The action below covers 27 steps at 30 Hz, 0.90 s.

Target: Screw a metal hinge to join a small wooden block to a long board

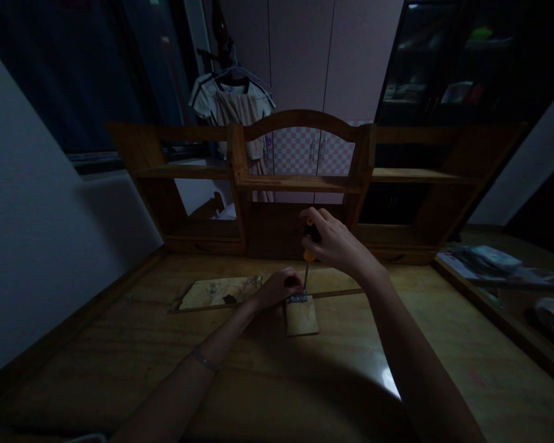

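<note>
My right hand (327, 237) is wrapped round a screwdriver (309, 253) with a yellow and black handle. Its shaft points down, nearly upright, to a small metal hinge (299, 298). The hinge lies at the back edge of a small square wooden block (303, 317) on the desk. My left hand (284, 288) is beside the screwdriver's tip, fingers pinched together at the hinge. What those fingertips grip is hidden and too small to make out.
The wooden desk (143, 357) carries a shelf unit (300, 183) along its back. A pale, stained board (221, 291) lies left of my hands, and a thin wooden strip (339, 293) extends to the right. Papers and bags (484, 261) lie at far right. The room is dim.
</note>
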Motion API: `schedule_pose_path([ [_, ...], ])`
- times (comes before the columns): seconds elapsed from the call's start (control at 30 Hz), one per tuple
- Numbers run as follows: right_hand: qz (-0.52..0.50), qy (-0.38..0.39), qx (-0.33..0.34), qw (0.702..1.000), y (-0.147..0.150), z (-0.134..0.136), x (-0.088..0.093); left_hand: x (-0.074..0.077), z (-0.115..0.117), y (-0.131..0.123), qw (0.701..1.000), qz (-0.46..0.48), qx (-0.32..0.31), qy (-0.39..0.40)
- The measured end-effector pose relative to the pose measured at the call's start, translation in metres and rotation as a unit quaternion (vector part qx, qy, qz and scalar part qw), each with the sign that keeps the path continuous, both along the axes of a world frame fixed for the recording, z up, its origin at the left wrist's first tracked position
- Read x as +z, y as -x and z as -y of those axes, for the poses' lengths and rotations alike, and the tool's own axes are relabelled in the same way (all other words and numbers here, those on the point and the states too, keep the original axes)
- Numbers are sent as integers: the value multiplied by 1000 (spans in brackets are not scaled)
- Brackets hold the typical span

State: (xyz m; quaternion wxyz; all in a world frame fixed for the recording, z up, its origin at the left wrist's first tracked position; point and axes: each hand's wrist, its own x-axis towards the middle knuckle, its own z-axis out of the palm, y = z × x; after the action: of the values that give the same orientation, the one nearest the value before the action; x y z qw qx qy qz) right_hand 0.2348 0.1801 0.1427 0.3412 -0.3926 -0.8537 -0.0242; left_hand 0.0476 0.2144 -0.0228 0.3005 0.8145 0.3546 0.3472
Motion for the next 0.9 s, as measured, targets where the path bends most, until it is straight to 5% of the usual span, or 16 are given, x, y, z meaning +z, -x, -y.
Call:
schedule_pose_path([
  [0.23,-14,-13,8,1000,1,-4,-2,6,7,-1,997,15,-46,62],
  [0.9,-2,-24,-15,1000,2,-4,-2,5,2,0,997,-43,-60,4],
])
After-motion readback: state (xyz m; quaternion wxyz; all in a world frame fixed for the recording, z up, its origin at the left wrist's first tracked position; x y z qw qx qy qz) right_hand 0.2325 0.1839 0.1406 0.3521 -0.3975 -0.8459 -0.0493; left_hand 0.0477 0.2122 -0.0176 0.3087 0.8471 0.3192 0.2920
